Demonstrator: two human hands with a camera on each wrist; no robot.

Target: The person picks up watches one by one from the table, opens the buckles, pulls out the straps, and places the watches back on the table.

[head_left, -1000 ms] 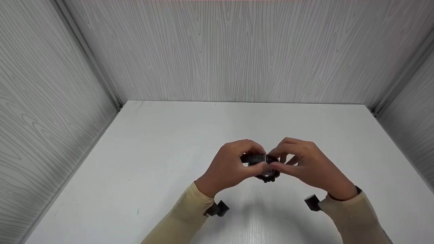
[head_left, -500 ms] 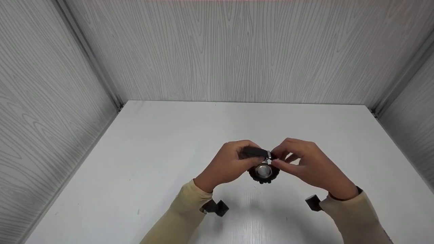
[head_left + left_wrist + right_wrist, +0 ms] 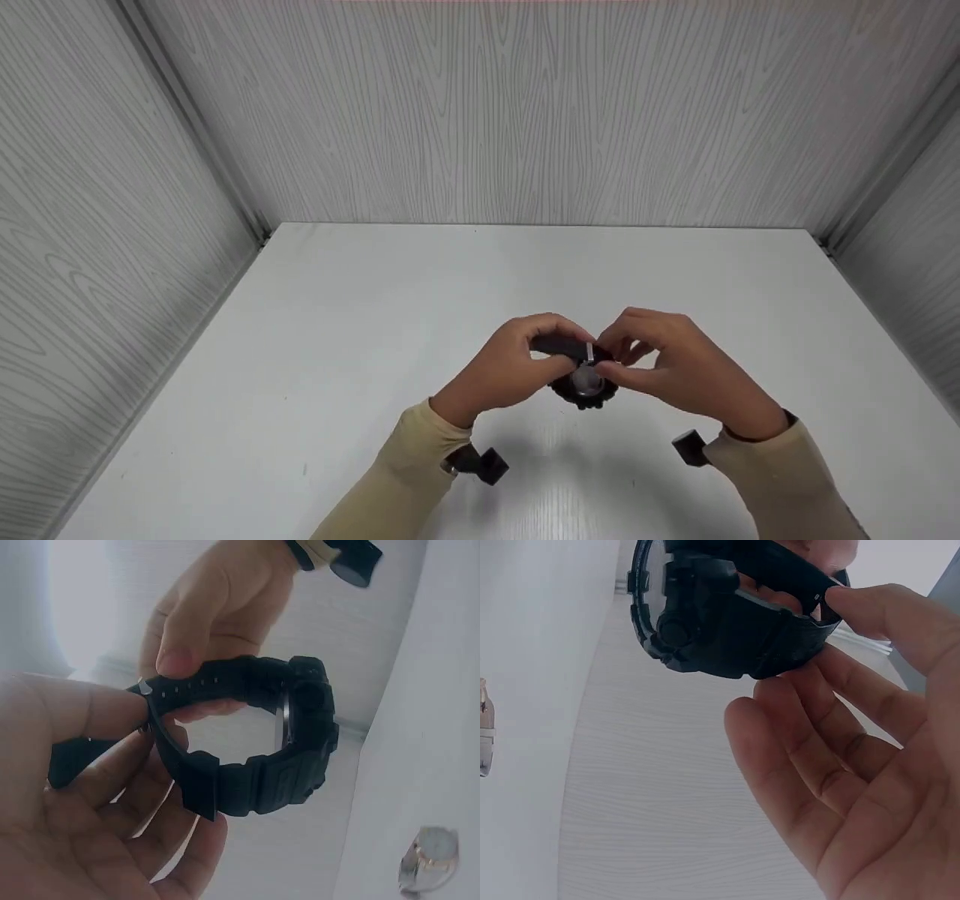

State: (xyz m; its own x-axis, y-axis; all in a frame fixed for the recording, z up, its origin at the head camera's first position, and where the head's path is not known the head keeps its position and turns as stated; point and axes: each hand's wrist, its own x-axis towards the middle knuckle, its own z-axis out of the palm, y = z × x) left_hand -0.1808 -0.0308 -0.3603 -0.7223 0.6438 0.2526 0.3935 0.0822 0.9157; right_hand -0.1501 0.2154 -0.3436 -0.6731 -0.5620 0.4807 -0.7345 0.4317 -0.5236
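A black wristwatch [image 3: 587, 381] with a chunky case is held above the white table between both hands. Its strap [image 3: 195, 690] forms a loop, passing through a metal buckle [image 3: 145, 688], and the strap's free end sticks out beyond it. My left hand [image 3: 510, 371] pinches the strap by the buckle between thumb and fingers. On the other side, my right hand [image 3: 667, 360] pinches the strap with its thumb [image 3: 862, 611] and fingertips. In the head view the fingers cover part of the band; the back of the case faces up.
Another watch [image 3: 429, 859], with a pale dial and gold-toned rim, lies on the white surface in the left wrist view. Grey wood-grain panels [image 3: 480, 112] enclose the white table [image 3: 375, 300] at the back and sides. Small black devices [image 3: 491, 465] stick out at both wrists.
The left hand's end of the strap lifted and tilted, then lowered again, uncovering more of the case back. The right hand shifted slightly; both hands keep their pinch on the wristwatch.
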